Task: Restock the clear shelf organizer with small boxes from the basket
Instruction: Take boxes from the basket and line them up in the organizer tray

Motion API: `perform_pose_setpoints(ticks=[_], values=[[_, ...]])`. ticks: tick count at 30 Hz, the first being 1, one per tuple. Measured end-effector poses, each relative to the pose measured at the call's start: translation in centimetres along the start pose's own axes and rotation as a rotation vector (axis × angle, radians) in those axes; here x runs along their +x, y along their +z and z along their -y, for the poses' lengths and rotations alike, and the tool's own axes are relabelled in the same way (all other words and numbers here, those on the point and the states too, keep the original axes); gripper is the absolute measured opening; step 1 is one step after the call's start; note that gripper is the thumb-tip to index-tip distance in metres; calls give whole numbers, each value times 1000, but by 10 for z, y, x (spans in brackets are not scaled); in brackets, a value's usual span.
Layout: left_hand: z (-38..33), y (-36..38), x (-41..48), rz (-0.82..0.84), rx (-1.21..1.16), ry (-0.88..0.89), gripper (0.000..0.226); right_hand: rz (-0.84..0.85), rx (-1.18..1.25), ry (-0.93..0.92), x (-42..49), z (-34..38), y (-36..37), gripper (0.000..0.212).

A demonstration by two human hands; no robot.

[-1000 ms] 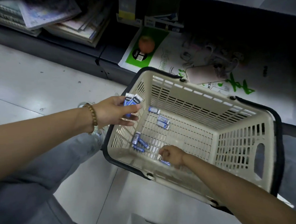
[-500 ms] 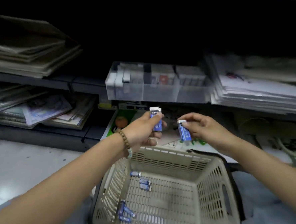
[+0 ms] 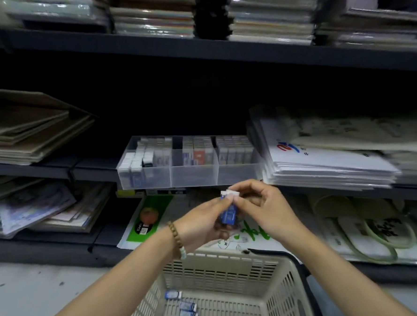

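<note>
My left hand [image 3: 199, 223] and right hand [image 3: 263, 209] meet at mid-frame, both pinching one little bundle of small boxes [image 3: 228, 214]. The left curls round the blue body from below, and the right thumb and forefinger nip the white end on top. Blur keeps me from counting how many are in the bundle. It stands roughly upright, white end up.

Nearest me, under the wrists, the basket [image 3: 233, 255] has a few loose boxes [image 3: 187, 307] lying flat on its floor, so I judge the restock to be partway done.

Past the hands and higher up, the clear organizer [image 3: 194, 177] sits at the front of the dark shelf [image 3: 93, 168]. Its long side runs left to right and its top is open. The hands hang below its front wall, about under the divider between the middle and right bins. Neither hand looks clearly nearer, though the right is on the side of the right bin. The stock inside stands on end, so the bundle's axis already matches. The left bin is filled to the front, while the middle and right bins show bare space at the front. I reckon the move is up, over the wall and down into one of those gaps.

Stacked paper goods [image 3: 325, 163] press against the organizer's right end.
</note>
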State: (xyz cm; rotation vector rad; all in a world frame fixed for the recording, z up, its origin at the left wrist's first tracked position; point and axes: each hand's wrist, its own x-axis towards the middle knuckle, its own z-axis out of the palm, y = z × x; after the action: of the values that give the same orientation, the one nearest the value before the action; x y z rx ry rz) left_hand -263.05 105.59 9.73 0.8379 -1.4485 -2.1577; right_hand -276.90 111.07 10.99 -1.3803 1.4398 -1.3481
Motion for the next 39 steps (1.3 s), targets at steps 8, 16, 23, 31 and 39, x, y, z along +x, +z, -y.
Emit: perform_pose_setpoints(ticks=[8, 16, 23, 31, 39], values=[[-5, -26, -7, 17, 275, 111, 24, 57, 366, 281, 2, -6, 0, 29], [-20, -42, -23, -304, 506, 517, 43, 57, 406, 199, 22, 15, 22, 39], [-48, -69, -29, -398, 481, 760, 42, 144, 281, 15, 69, 50, 58, 24], [-65, -127, -33, -552, 635, 725, 41, 335, 85, 103, 121, 70, 80, 26], [-40, -197, -34, -802, 603, 373, 60, 422, -151, 236, 162, 66, 99, 28]])
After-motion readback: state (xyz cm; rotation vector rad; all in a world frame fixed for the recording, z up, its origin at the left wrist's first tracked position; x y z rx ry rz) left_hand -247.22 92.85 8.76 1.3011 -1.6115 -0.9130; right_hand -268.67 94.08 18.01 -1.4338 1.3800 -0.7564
